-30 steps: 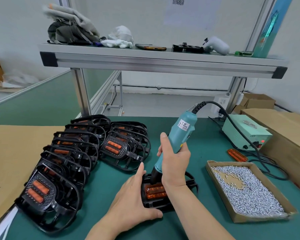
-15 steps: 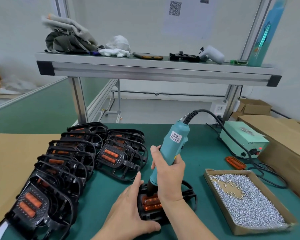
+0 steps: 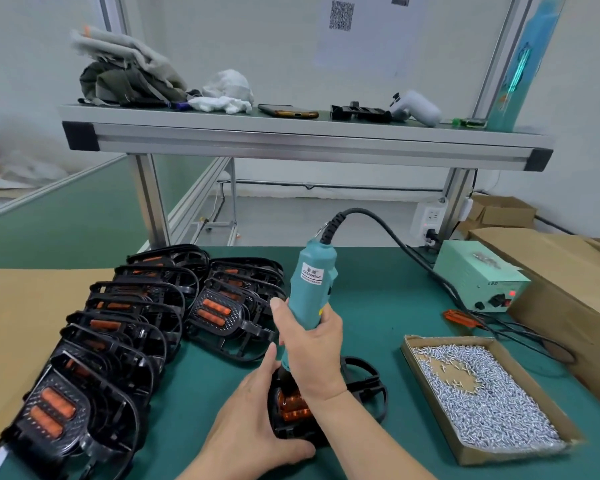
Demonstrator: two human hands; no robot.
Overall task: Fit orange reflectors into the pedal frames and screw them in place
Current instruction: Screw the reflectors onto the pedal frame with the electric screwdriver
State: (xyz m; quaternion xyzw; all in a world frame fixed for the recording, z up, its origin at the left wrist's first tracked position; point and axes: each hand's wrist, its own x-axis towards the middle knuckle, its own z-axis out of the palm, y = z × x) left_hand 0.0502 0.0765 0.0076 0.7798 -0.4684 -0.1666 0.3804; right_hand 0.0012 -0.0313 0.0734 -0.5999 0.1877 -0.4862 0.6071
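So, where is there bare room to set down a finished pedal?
Bare mat lies between the screwdriver, the power box and the screw tray. The cardboard sheet at far left is bare too. Crowded: stacked pedals on the left, cables behind the tray.

Screwdriver (image 3: 310,289) teal with a white label (image 3: 311,273), cord (image 3: 395,237) black. Pedal frame (image 3: 364,386) black with a ribbed orange reflector (image 3: 291,405), same black-and-orange on the stacked pedals (image 3: 118,323); spare reflector (image 3: 459,318) orange on the dark green mat (image 3: 378,306). Tray (image 3: 430,403) brown cardboard, screws (image 3: 482,393) silver; power box (image 3: 475,271) pale green with a red light (image 3: 512,293); shelf (image 3: 291,140) silver with black end caps (image 3: 80,136).
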